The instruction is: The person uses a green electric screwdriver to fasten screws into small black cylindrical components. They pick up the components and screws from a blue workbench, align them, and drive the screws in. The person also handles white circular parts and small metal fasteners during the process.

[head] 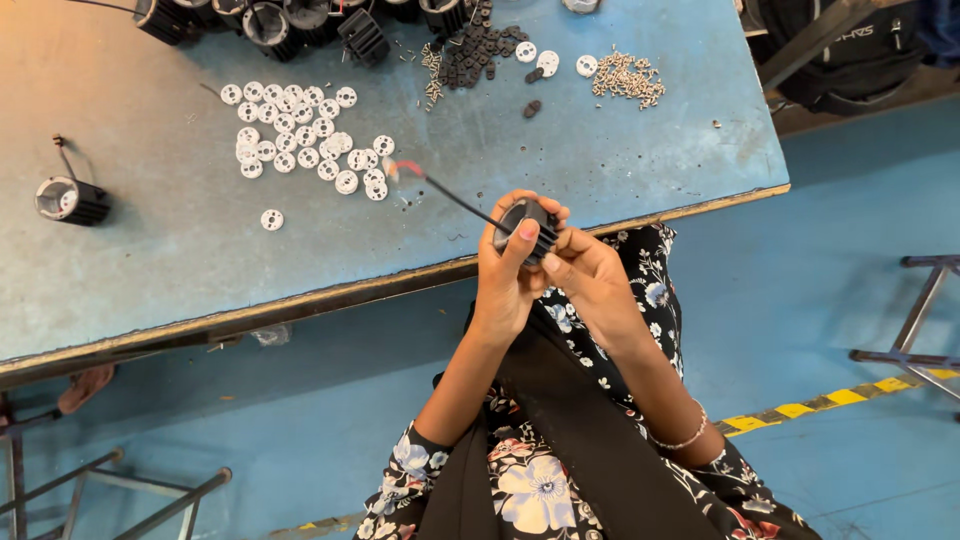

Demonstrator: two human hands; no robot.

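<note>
Both my hands hold a small black finned cylinder (530, 222) just over the table's front edge. My left hand (505, 270) wraps it from the left, thumb pressed on its face. From the right, the fingers of my right hand (590, 275) grip its ribbed side. A thin black wire (455, 195) with a red and white tip runs from the cylinder up and left over the table. Several white round discs (300, 140) lie scattered on the blue table top (150, 260), beyond the wire tip.
A finished black cylinder (72, 200) with a wire stands at the table's left. More black cylinders (270, 20), small black parts (480, 50) and a heap of screws (627, 78) lie along the far edge. Metal stool frames (920, 320) stand on the blue floor.
</note>
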